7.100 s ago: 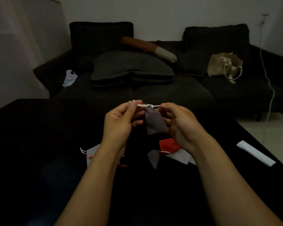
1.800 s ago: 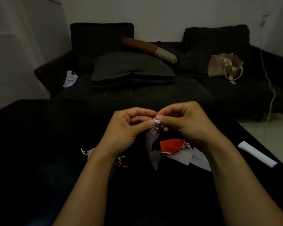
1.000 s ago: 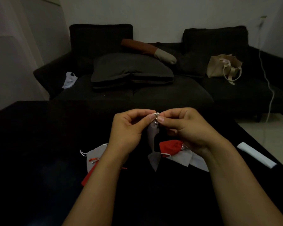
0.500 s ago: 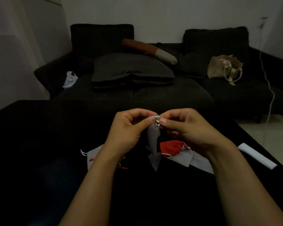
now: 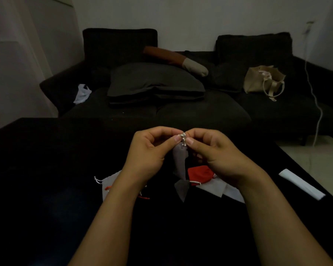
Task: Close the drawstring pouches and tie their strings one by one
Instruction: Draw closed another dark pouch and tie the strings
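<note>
Both hands, left hand and right hand, pinched white string atop grey pouch, held above black table. Red pouch lay at 5 o'clock of it.

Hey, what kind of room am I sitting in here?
Most likely a home living room: a dark fabric sofa with a big grey cushion faces you, a beige tote bag sits on it, and a low black table stands in front.
</note>
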A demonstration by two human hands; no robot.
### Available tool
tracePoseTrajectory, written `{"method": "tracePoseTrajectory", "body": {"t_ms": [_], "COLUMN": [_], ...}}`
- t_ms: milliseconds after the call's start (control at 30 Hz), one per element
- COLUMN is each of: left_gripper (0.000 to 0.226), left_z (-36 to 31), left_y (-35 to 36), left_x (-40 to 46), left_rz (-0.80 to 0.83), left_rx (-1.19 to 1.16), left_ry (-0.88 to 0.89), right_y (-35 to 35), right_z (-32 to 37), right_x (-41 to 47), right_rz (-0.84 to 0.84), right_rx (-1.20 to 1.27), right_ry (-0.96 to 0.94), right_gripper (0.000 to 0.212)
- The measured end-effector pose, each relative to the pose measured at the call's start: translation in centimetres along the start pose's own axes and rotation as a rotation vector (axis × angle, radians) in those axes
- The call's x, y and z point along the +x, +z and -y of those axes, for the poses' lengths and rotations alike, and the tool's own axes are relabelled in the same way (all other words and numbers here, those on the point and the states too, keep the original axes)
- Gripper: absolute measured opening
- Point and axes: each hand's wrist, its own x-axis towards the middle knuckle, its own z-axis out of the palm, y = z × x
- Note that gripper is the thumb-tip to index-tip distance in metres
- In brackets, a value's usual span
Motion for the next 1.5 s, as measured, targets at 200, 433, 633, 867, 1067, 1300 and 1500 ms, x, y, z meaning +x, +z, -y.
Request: {"method": "tracePoseTrajectory", "body": {"t_ms": [200, 433, 633, 867, 1067, 1300, 1500], "left_gripper": [0.012, 0.019, 0.02, 0.021, 0.018, 0.011, 0.017], "left_z": [-0.1, 0.2, -0.1, 0.1, 0.6, 1.0, 1.9], "left_y": [-0.5, -0.3, -0.6, -1.3, -0.9, 1.2, 2.9], "left_x": [-0.2, 0.0, 0.0, 0.3, 0.3, 0.3, 0.3], "left_rz": [0.006, -0.017, 0.036, 0.084, 0.054, -0.111, -0.195], "left_rx": [0.044, 0.12, 0.147, 0.314, 0.411, 0.204, 0.03], "left_ry": [0.009, 0.105, 0.172, 0.25, 0.311, 0.105, -0.026], "right_y": [-0.1, 0.7, 1.2, 1.8, 2.0, 2.6, 2.8], "right_z": [0.4, 0.2, 0.2, 0.0, 0.2, 0.0, 0.0], "right_x": [-0.2, 0.6, 0.7, 1.0, 1.1, 1.6, 1.7], "right_rz": [0.063, -0.049, -0.056, -0.11, -0.148, -0.196, -0.271], "right_rx": [-0.12, 0.066, 0.383, 0.478, 0.423, 0.468, 0.343], "right_ry": [0.011, 0.162, 0.198, 0.288, 0.354, 0.209, 0.083], "right_gripper": [0.023, 0.035, 0.031, 0.029, 0.028, 0.024, 0.022]}}
